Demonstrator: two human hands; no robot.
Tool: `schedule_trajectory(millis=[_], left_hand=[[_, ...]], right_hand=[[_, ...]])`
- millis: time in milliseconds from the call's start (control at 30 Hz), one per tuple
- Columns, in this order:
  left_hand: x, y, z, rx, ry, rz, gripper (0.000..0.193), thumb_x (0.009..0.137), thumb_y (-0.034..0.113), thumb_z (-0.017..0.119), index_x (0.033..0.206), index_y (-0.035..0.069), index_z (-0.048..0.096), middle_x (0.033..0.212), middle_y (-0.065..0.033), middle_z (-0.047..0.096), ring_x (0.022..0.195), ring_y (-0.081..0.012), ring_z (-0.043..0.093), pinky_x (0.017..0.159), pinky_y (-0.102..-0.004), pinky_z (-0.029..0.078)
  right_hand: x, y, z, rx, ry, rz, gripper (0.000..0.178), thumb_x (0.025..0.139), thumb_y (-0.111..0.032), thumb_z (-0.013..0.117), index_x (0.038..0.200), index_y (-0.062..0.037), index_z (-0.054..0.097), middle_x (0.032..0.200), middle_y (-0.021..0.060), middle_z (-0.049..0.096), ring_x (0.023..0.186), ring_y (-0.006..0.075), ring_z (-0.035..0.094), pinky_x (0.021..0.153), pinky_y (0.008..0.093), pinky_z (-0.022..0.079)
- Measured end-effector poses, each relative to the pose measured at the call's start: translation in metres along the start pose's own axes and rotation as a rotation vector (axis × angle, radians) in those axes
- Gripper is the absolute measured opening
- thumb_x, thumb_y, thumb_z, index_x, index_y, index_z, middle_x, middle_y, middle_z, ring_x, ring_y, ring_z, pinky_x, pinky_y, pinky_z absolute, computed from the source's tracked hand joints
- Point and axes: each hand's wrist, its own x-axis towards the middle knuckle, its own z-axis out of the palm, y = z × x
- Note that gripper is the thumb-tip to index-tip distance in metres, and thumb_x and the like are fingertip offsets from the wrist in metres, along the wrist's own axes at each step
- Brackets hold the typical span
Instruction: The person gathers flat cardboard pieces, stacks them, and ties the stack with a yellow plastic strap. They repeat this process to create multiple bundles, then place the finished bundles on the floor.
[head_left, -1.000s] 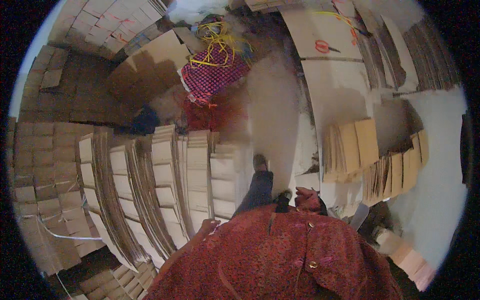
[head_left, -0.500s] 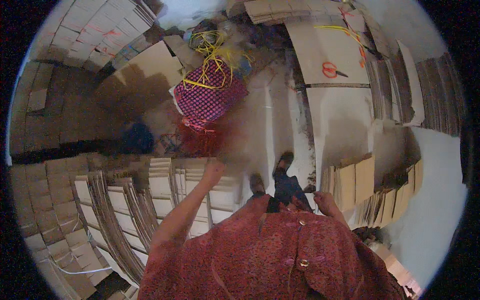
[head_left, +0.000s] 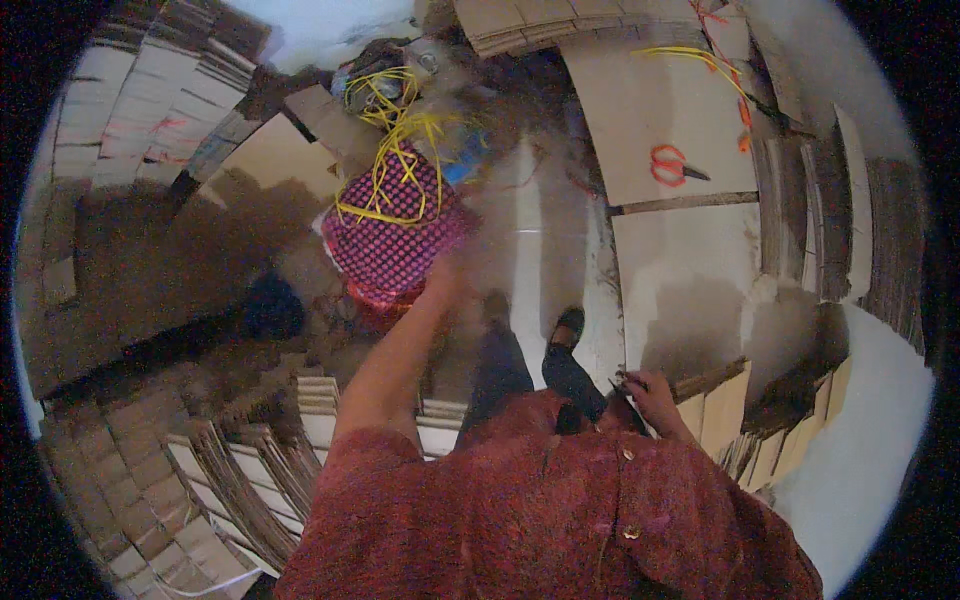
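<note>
My left hand (head_left: 448,272) reaches forward, blurred, at the right edge of a pink and dark dotted cushion (head_left: 385,240); its fingers cannot be made out. Loose yellow strips (head_left: 400,170) lie tangled across the cushion, which rests on something red and low. Close to my right thigh, my right hand (head_left: 652,402) is closed with the fingers bent; a small dark, thin thing shows at its fingertips, too small to name. Orange-handled scissors (head_left: 680,168) lie on a flat cardboard sheet (head_left: 690,235) to the right, apart from both hands.
Stacks of cardboard (head_left: 245,480) stand at the near left, with more cardboard pieces (head_left: 725,400) at the right. Bundles (head_left: 150,110) tied with red string fill the far left. A dark blue thing (head_left: 272,305) lies left of the cushion. Yellow strips (head_left: 700,58) lie at the far right.
My left hand has moved forward to the cushion's edge. My legs have shifted as in a step, and the whole view has turned a little. My right hand stays near my thigh.
</note>
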Motion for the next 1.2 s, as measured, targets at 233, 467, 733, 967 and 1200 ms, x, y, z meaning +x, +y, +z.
schedule_trajectory(millis=[233,467,733,967,1200], left_hand=[[0.091,-0.130,0.109,-0.315,0.209,-0.548,0.078,0.064,0.034,0.075,0.123,0.000,0.038,0.119,-0.0245,0.043,0.111,-0.0341,0.045,0.090,-0.0412,0.040],[0.141,-0.151,0.089,-0.032,-0.161,-0.806,0.046,0.070,0.030,0.069,0.099,-0.003,0.056,0.103,-0.0245,0.056,0.097,-0.0347,0.057,0.082,-0.0415,0.047],[0.085,-0.033,0.001,-0.599,-0.368,-0.202,0.025,0.080,0.023,0.052,0.095,0.007,0.063,0.089,-0.0180,0.062,0.083,-0.0332,0.060,0.070,-0.0418,0.048],[-0.010,0.081,-0.056,-0.690,-0.807,-0.239,0.028,0.080,0.022,0.054,0.105,0.013,0.059,0.091,-0.0107,0.063,0.083,-0.0281,0.061,0.069,-0.0394,0.047],[0.009,-0.012,-0.096,-0.054,-0.459,0.348,0.015,0.082,0.014,0.055,0.096,0.010,0.059,0.076,-0.0134,0.061,0.062,-0.0289,0.059,0.053,-0.0371,0.045]], right_hand=[[0.016,-0.033,0.018,0.222,0.100,0.258,0.028,0.080,-0.015,0.058,0.101,0.0028,0.062,0.090,0.0096,0.064,0.079,0.0155,0.059,0.072,0.0273,0.046],[0.044,-0.073,0.079,0.579,0.047,0.416,0.032,0.082,-0.017,0.058,0.105,0.0049,0.059,0.094,0.0101,0.064,0.082,0.0141,0.059,0.072,0.0258,0.047],[0.097,-0.135,0.076,0.656,-0.059,0.238,0.033,0.088,-0.022,0.053,0.110,0.0022,0.056,0.087,0.0049,0.062,0.079,0.0102,0.055,0.071,0.0240,0.045],[0.129,-0.230,0.044,1.094,-0.008,0.073,0.031,0.091,-0.026,0.045,0.109,-0.0013,0.051,0.066,-0.0006,0.048,0.065,0.0130,0.049,0.071,0.0328,0.045],[0.068,-0.190,-0.059,1.031,0.602,0.008,0.025,0.091,-0.029,0.046,0.099,-0.0049,0.050,0.061,0.0000,0.043,0.063,0.0161,0.049,0.072,0.0369,0.045]])
